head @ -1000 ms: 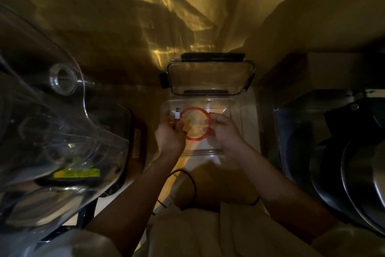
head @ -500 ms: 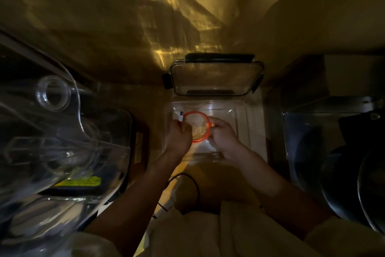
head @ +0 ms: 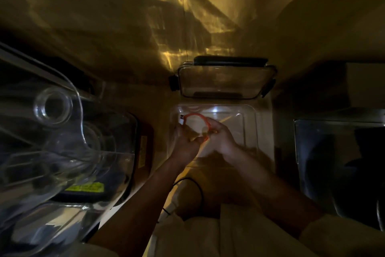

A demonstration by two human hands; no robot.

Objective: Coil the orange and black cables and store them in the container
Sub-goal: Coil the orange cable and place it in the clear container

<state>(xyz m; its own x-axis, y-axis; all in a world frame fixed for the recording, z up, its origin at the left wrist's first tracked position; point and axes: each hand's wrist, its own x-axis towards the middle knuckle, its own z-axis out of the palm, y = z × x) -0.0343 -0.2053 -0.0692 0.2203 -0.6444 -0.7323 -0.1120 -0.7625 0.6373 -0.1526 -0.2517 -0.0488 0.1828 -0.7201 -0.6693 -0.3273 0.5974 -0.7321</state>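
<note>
The orange cable is wound into a small loop with a white plug at its upper left. Both hands hold it over the clear plastic container. My left hand grips the loop's left side by the plug. My right hand pinches its right side. The container's clear lid with black clasps lies just beyond it. A black cable curves below the container, between my forearms, partly hidden by them.
Large clear plastic vessels with a yellow label crowd the left side. A dark metal sink or bin sits at the right. The scene is dim, lit by yellow reflections on the wall behind.
The hands have drawn closer together and the orange loop has become smaller and tighter. It still hangs over the container, a little further left.
</note>
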